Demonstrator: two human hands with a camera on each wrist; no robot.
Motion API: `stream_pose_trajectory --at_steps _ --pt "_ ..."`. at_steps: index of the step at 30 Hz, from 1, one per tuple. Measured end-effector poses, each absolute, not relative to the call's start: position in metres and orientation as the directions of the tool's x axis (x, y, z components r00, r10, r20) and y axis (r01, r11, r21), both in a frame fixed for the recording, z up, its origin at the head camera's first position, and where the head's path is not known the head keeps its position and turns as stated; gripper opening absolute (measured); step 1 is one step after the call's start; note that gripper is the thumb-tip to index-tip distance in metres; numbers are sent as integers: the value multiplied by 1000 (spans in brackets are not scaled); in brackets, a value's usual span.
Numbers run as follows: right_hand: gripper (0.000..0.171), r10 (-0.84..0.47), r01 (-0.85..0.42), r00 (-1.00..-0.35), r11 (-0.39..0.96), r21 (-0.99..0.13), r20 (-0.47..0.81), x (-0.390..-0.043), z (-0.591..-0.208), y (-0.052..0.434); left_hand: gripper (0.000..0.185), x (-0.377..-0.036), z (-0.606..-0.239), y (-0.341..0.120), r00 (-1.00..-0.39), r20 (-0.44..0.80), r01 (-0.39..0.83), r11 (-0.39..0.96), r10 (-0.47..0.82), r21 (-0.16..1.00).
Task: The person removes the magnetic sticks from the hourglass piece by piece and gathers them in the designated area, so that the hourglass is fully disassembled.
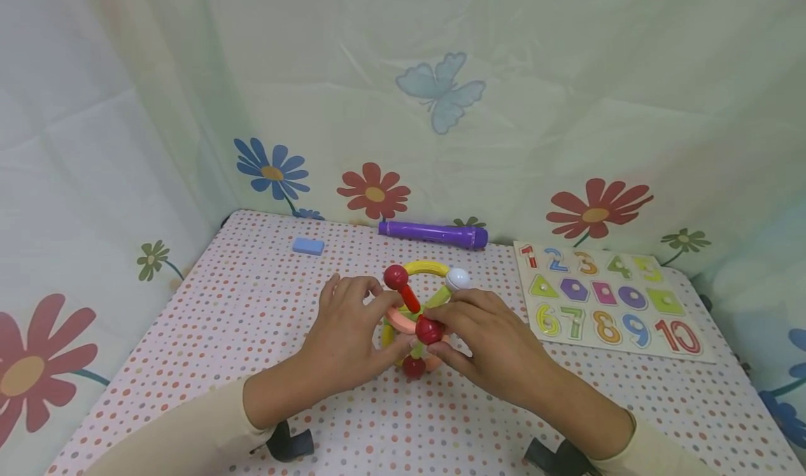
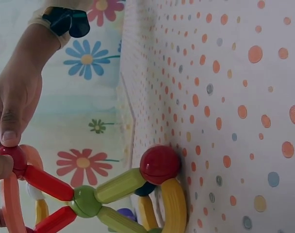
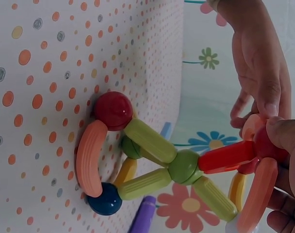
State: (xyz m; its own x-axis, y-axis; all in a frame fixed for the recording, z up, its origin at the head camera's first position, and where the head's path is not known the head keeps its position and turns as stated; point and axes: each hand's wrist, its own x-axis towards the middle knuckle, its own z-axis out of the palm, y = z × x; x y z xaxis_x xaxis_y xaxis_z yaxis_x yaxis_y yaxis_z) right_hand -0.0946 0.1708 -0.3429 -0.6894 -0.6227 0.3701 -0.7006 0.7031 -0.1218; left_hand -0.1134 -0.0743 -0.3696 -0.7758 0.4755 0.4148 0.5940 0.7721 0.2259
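Note:
A magnetic stick-and-ball structure stands on the dotted table between both hands. Green sticks and red sticks [image 3: 227,156] meet at its green centre ball [image 3: 183,166]. Curved yellow and orange sticks join its outer balls, among them a white ball [image 1: 457,278] and a dark blue ball [image 3: 105,199]. My right hand [image 1: 504,346] pinches the upper red ball [image 1: 429,329] between thumb and fingers. From the other side, my left hand [image 1: 346,325] holds the curved orange stick [image 1: 398,320] beside that ball, its thumb tip close to the ball. A lower red ball [image 2: 160,165] rests at the tabletop.
Behind the structure lies a purple toy microphone [image 1: 433,234]. A blue block [image 1: 308,246] is at the back left. On the right lies a number and shape puzzle board [image 1: 529,252]. A flowered curtain [image 1: 504,147] hangs along the table's back edge.

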Motion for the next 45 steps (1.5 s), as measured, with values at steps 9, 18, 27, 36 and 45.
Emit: stream_pose_trajectory --at_steps 9,18,27,36,45 --pt "56 -618 -698 -692 705 -125 373 -93 -344 171 50 -112 -371 -74 -768 440 593 777 466 211" --pt "56 -625 -714 -672 690 -122 398 -94 -345 170 45 -109 -371 -74 -770 452 579 791 450 198" --pt "54 -626 -711 -676 692 -122 388 -94 -345 169 43 -105 -371 -75 -779 459 555 810 428 188" --pt "51 -627 -710 -681 691 -132 378 -94 -343 168 41 -102 -371 -76 -771 484 553 812 415 185" --pt "50 -624 -711 -679 691 -131 387 -93 -344 168 44 -105 -372 -84 -780 506 513 839 368 180"
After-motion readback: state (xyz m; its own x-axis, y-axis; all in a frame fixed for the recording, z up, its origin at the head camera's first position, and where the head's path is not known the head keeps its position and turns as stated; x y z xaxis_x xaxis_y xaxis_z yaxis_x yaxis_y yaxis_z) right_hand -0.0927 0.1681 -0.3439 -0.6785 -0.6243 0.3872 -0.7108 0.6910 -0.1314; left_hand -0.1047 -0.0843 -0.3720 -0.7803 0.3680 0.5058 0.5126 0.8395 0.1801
